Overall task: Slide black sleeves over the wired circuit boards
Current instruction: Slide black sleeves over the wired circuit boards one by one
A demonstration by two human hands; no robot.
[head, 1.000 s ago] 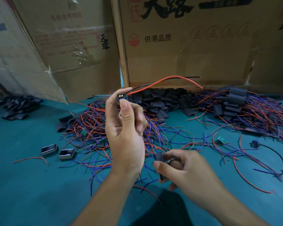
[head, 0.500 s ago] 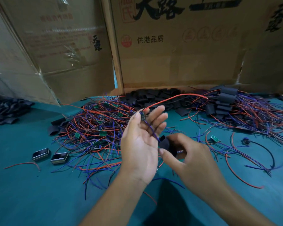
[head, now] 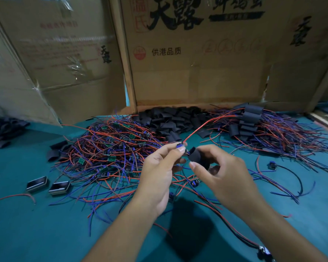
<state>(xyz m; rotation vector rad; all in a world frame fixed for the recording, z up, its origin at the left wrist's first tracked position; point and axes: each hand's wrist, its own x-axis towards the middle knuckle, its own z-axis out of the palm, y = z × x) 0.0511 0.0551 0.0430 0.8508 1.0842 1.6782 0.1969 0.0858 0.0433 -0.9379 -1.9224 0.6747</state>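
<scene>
Left hand: the left hand (head: 155, 173) is pinching a small wired circuit board (head: 180, 146) between thumb and fingertips, holding it up above the table; its remaining fingers are curling loosely beneath.
Right hand: the right hand (head: 222, 173) is gripping a black sleeve (head: 196, 157) between thumb and fingers, its open mouth facing the board.
Board and sleeve: the board is sitting just beside the sleeve's mouth, nearly touching it; whether it is already entering cannot be told.
Red wire: a red wire (head: 206, 123) is running from the held board up and away to the right, arching over the far piles.
Table: a teal table (head: 27, 233) is lying under both forearms, with stray red and blue leads trailing across it.
Metal cases: two small dark rectangular cases (head: 47, 186) are lying side by side on the left of the table, apart from the hands.
Unsleeved pile: a tangle of red and blue wires with small green boards (head: 110, 150) is lying just beyond the left hand.
Sleeve pile: a heap of loose black sleeves (head: 170, 121) is lying further back, at the foot of the cardboard.
Finished pile: wires carrying black sleeves (head: 254, 121) are spreading across the far right.
Backdrop: printed cardboard boxes (head: 197, 63) are standing upright behind everything.
</scene>
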